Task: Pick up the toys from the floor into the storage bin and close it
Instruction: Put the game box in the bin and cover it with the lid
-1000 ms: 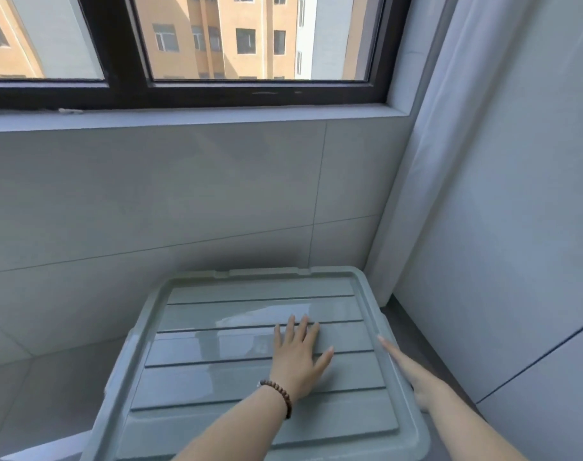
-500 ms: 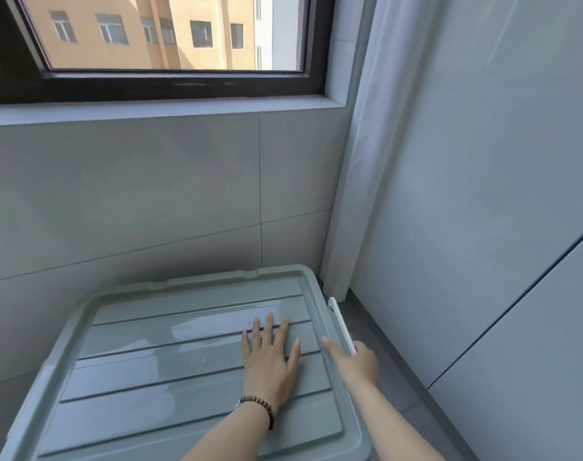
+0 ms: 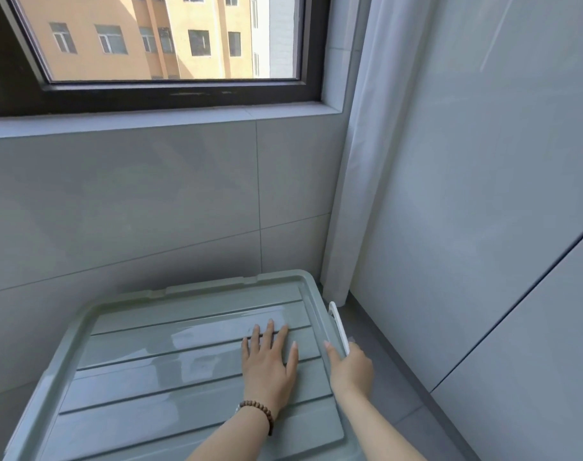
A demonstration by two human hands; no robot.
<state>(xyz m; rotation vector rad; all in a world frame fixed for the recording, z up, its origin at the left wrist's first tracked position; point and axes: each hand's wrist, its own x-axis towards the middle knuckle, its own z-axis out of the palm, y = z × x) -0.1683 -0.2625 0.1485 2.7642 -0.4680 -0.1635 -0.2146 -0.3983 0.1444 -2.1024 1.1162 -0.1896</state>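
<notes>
We see a pale green bin [image 3: 34, 404] in the corner against the tiled wall, its lid [image 3: 183, 361] laid flat on top, glossy, ribbed with long grooves inside a raised rim, a white latch [image 3: 337, 322] on our right edge tilted up beside the rim.

The lid [image 3: 170, 371] stands in the floor's [image 3: 393, 387] far right corner, its far edge along the wall [image 3: 150, 211] under the window [image 3: 170, 38]. The curtain [image 3: 356, 194] hangs just behind its far right corner. The left hand [image 3: 268, 367] lies flat on the lid near its right edge, and the right hand [image 3: 351, 369] holds the latch [image 3: 338, 324] on that edge.
</notes>
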